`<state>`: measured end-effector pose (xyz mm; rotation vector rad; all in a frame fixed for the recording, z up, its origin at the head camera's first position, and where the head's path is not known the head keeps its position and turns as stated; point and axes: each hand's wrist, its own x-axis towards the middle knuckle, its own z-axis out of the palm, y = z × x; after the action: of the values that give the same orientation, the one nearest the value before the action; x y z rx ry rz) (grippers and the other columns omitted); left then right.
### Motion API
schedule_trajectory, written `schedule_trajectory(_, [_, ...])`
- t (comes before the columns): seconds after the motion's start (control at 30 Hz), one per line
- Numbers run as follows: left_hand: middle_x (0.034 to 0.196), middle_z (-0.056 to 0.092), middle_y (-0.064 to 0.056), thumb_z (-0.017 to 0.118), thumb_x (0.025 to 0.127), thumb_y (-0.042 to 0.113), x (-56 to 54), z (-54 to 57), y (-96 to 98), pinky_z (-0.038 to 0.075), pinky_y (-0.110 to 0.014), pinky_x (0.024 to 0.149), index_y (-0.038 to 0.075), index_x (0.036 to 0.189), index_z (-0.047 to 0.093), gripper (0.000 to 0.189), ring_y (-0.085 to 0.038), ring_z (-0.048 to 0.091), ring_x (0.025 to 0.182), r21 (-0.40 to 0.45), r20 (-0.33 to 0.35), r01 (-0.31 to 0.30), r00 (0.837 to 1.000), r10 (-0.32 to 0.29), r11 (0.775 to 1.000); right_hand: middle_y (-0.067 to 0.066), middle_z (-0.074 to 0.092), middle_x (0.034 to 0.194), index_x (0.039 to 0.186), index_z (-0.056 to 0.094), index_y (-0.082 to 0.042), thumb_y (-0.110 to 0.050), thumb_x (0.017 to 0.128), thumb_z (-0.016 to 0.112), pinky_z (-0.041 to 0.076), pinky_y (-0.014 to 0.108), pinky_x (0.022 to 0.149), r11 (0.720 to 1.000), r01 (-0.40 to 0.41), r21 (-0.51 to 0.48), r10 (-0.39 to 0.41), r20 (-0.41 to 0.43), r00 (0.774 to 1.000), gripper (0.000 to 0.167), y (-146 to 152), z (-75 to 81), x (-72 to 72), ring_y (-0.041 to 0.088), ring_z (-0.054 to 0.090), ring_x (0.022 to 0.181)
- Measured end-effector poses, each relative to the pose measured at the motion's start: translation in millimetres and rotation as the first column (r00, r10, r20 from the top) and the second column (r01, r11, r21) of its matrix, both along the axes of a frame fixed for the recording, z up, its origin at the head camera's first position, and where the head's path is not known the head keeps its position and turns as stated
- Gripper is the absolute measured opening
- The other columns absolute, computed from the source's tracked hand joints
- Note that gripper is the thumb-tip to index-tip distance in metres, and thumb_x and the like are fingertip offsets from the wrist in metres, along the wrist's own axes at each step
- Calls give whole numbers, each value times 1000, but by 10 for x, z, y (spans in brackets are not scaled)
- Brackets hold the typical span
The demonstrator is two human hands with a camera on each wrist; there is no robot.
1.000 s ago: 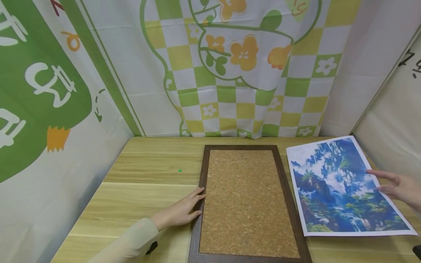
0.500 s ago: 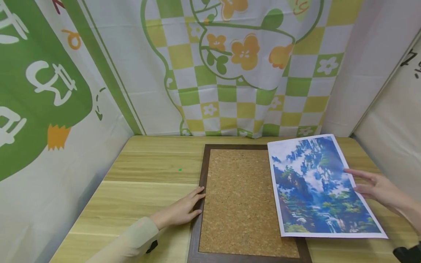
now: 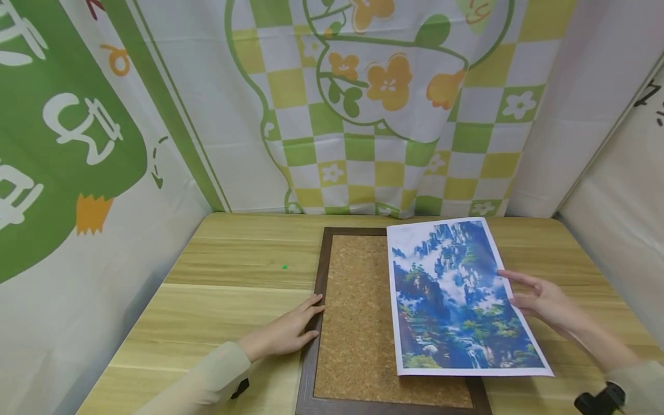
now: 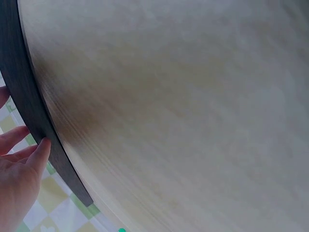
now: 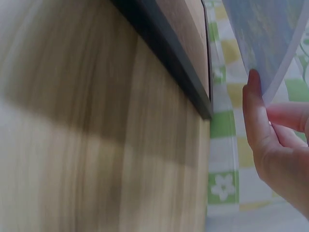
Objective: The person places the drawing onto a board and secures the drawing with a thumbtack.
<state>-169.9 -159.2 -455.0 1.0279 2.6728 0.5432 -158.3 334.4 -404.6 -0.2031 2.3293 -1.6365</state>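
A dark brown wooden frame with a cork panel lies flat in front of me. My left hand rests against its left rail, fingers extended; the left wrist view shows fingertips touching the outer side of the rail. In my right hand, thumb and fingers pinch the right edge of a mountain waterfall print. The sheet hangs over the right part of the cork, picture side up, hiding most of the right rail. Seen from the right wrist, the print is raised above the frame.
The wooden table carries a small green dot left of the frame. A checked, flowered curtain hangs along the table's back edge, and printed cloth walls stand on both sides. A black device is strapped at my right wrist.
My right hand has carried the print leftward, from beside the frame to over the right part of the cork. The left hand stays on the left rail.
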Motion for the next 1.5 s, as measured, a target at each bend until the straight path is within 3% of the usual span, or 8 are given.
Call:
schedule_trajectory(0.03, [145, 15, -17, 49, 91, 20, 0, 3, 1, 27, -41, 103, -2, 133, 33, 50, -29, 17, 132, 2, 0, 0, 1000, 0, 1000, -19, 42, 108, 137, 33, -15, -12, 87, 54, 50, 22, 75, 1000, 6, -8, -6, 5, 1000, 54, -46, -12, 2, 2, 54, 72])
schedule_trajectory(0.23, [144, 16, -17, 49, 91, 20, -2, 4, 2, 27, -41, 102, -2, 133, 34, 50, -29, 18, 131, 1, -7, 3, 1000, -3, 1000, 20, 31, 134, 137, 29, -6, -9, 86, 54, 51, 26, 72, 998, 40, -40, -38, 44, 998, 57, -303, -58, 13, 4, 53, 66])
schedule_trajectory(0.47, [144, 16, -18, 50, 90, 19, -6, -2, 5, 28, -41, 102, -3, 133, 34, 50, -30, 18, 131, -2, -9, 4, 1000, -4, 1000, 0, 59, 80, 137, 27, 1, -6, 86, 52, 52, 27, 63, 997, 31, -67, -27, 59, 998, 57, -530, -133, -21, 2, 52, 57])
schedule_trajectory(0.63, [144, 16, -18, 50, 90, 19, -6, -10, 10, 27, -41, 103, -3, 132, 34, 50, -30, 18, 131, -3, -12, -3, 1000, 3, 1000, 25, 53, 116, 137, 28, 1, -7, 87, 52, 52, 32, 75, 994, 50, -97, -43, 72, 997, 56, -678, -193, -34, 16, 62, 88])
schedule_trajectory(0.87, [143, 17, -20, 51, 90, 16, -5, 8, 13, 26, -43, 103, -5, 131, 35, 49, -32, 16, 131, 21, 5, -9, 1000, 9, 1000, 31, 32, 132, 137, 28, 0, -3, 87, 50, 51, 31, 74, 993, 77, -91, -70, 69, 995, 55, -871, -250, -52, 18, 60, 88])
schedule_trajectory(1.07, [145, 15, -17, 49, 91, 18, 0, 18, 18, 25, -41, 104, -3, 132, 34, 49, -29, 14, 132, 8, 27, -23, 999, 22, 1000, 31, 42, 125, 137, 30, -2, 0, 86, 48, 52, 28, 68, 990, 92, -107, -81, 98, 992, 55, -997, -339, -63, 16, 61, 78])
schedule_trajectory(1.3, [145, 15, -18, 49, 91, 19, 3, 13, 22, 25, -41, 104, -3, 133, 34, 50, -30, 15, 132, 8, 24, -24, 999, 23, 1000, 26, 13, 142, 136, 32, -2, 2, 84, 48, 47, 24, 60, 992, 83, -97, -73, 100, 992, 55, -1088, -388, -67, 6, 44, 54])
schedule_trajectory(1.5, [144, 16, -19, 50, 90, 17, 8, 11, 20, 25, -42, 103, -4, 132, 34, 50, -31, 16, 132, 15, 14, -19, 1000, 18, 1000, 25, 9, 142, 136, 31, -2, 5, 84, 46, 46, 22, 57, 988, 98, -118, -82, 131, 988, 55, -1121, -436, -66, 4, 35, 46])
